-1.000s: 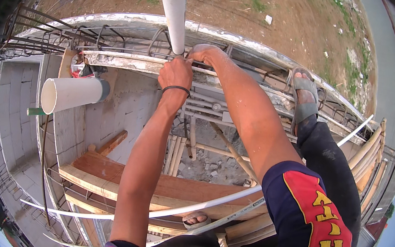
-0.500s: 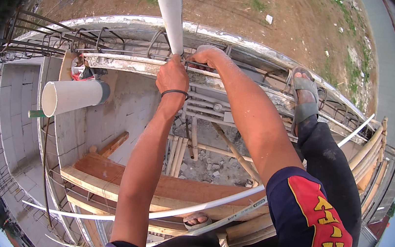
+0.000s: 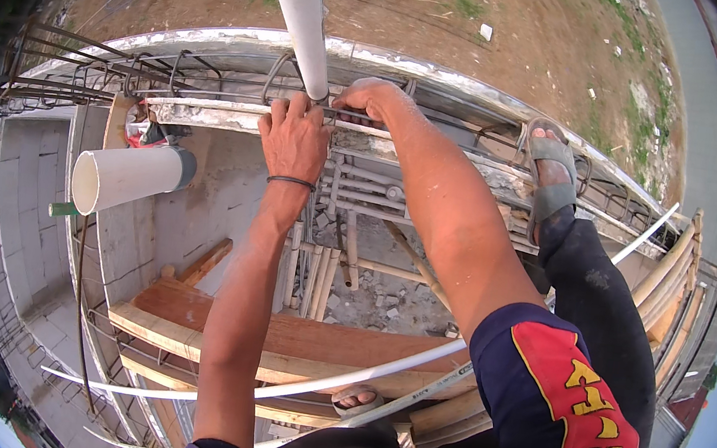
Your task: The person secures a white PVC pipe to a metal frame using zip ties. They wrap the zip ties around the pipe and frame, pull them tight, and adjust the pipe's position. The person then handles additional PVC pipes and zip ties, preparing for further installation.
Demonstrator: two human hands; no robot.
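Observation:
A white pipe [image 3: 299,15] rises from the steel reinforcing bars [image 3: 214,85] in the trough along the wall top. At the pipe's lower end, my left hand [image 3: 294,143] lies over the inner board edge, its fingers bent toward the bars. What those fingers grip is hidden. Just right of the pipe, my right hand [image 3: 374,100] reaches into the trough with curled fingers. Anything pinched in it is too small to make out. My hands are close together, on either side of the pipe's foot.
A thick white pipe stub [image 3: 127,179] juts out at the left. My sandaled foot [image 3: 552,167] stands on the wall at the right. Below are wooden planks [image 3: 273,334], a long thin white pipe [image 3: 358,376], bamboo poles [image 3: 676,263] and rubble far down.
My left hand has shifted slightly left and turned, its fingers now bent over the edge beside the pipe's foot. The right hand stays in nearly the same place.

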